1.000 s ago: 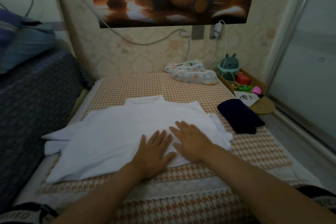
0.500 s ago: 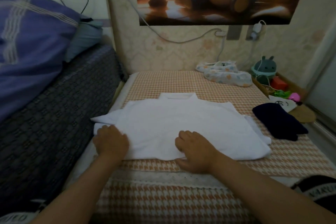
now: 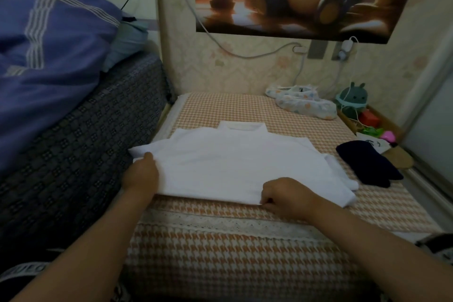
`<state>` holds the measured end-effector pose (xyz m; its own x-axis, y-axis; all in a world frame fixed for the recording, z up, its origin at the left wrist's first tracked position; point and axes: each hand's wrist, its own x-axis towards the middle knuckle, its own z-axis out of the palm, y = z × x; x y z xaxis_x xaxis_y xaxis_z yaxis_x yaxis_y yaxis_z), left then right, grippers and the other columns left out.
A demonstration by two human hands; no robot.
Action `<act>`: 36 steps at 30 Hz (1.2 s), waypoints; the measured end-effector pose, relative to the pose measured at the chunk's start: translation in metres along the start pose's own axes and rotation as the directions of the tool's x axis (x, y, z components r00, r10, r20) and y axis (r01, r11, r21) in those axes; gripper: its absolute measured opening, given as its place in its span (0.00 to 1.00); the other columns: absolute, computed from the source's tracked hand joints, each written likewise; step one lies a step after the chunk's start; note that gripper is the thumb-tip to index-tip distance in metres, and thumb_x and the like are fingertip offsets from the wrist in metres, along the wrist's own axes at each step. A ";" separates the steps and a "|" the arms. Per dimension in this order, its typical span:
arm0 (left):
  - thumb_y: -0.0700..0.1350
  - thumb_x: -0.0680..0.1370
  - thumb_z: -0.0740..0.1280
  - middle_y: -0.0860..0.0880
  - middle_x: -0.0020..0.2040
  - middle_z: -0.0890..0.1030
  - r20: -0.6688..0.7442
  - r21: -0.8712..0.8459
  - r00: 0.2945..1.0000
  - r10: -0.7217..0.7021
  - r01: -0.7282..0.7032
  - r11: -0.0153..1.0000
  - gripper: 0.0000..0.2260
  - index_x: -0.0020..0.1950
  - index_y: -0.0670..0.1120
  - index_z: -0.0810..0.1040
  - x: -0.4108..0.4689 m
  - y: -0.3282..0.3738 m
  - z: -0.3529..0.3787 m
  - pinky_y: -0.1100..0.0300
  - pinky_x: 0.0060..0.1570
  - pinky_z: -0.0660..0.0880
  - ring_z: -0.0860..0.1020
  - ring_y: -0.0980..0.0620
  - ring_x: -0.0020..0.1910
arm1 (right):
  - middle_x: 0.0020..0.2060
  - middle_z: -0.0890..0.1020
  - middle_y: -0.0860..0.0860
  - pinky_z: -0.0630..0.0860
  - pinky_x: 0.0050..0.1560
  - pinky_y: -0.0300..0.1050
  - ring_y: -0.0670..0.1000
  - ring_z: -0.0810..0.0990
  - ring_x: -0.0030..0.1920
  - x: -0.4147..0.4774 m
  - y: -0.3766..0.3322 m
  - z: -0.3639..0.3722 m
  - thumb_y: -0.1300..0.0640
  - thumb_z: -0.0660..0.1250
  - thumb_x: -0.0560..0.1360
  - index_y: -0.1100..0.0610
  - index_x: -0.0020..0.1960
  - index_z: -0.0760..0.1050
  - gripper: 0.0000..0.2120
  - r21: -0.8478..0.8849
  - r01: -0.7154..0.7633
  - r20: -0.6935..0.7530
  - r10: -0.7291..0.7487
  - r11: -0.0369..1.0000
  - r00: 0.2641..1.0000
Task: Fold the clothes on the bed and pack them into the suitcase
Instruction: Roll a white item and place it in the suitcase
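Currently, soft white shirt (image 3: 240, 162) flat on houndstooth bed (image 3: 220, 252); left hand (image 3: 143, 174) curls fingers round sleeve edge; right hand (image 3: 286, 195) pinches hem.

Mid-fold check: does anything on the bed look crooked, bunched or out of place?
The white high-collared shirt lies flat, but its right sleeve pokes out bunched beyond the side edge. The dark navy garment beside it lies crumpled, unfolded. Nothing spilled or damaged.
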<state>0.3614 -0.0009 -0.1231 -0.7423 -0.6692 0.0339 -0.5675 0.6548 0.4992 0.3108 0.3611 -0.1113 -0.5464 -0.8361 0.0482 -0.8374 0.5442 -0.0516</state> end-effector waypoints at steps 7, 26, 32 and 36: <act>0.42 0.78 0.59 0.41 0.62 0.74 -0.065 0.379 0.919 0.389 -0.338 0.862 0.19 0.69 0.43 0.69 -0.002 0.014 0.018 0.46 0.54 0.74 0.74 0.40 0.59 | 0.29 0.78 0.46 0.75 0.38 0.42 0.44 0.76 0.31 0.017 -0.010 0.002 0.47 0.70 0.75 0.53 0.32 0.77 0.16 0.444 -0.257 0.134 0.220 0.858 0.966; 0.57 0.80 0.47 0.47 0.69 0.72 0.136 0.344 0.752 0.645 -0.647 0.681 0.25 0.70 0.49 0.70 0.021 0.106 0.072 0.49 0.66 0.62 0.68 0.46 0.68 | 0.80 0.51 0.50 0.46 0.77 0.60 0.52 0.48 0.79 0.087 0.052 0.034 0.35 0.50 0.80 0.42 0.80 0.51 0.30 0.021 -0.417 0.024 0.416 0.909 0.909; 0.67 0.79 0.47 0.52 0.80 0.45 0.403 0.275 0.727 0.556 -0.676 0.684 0.31 0.80 0.57 0.46 0.066 0.117 0.114 0.40 0.75 0.42 0.43 0.51 0.79 | 0.80 0.40 0.46 0.38 0.76 0.62 0.48 0.38 0.79 0.124 0.078 0.053 0.31 0.45 0.79 0.38 0.79 0.41 0.32 0.056 -0.383 0.131 0.374 0.922 0.918; 0.71 0.76 0.43 0.54 0.80 0.40 0.352 0.366 0.855 0.380 -0.500 0.785 0.32 0.78 0.62 0.43 0.112 0.098 0.114 0.33 0.71 0.39 0.40 0.49 0.79 | 0.79 0.38 0.45 0.39 0.75 0.67 0.50 0.38 0.79 0.116 0.135 0.054 0.29 0.42 0.77 0.39 0.79 0.38 0.34 -0.007 -0.592 0.148 0.586 0.806 0.796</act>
<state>0.1821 0.0289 -0.1687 -0.9761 -0.1998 -0.0857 -0.2051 0.9770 0.0580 0.1356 0.3338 -0.1663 -0.9237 -0.3568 -0.1395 -0.3513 0.9341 -0.0635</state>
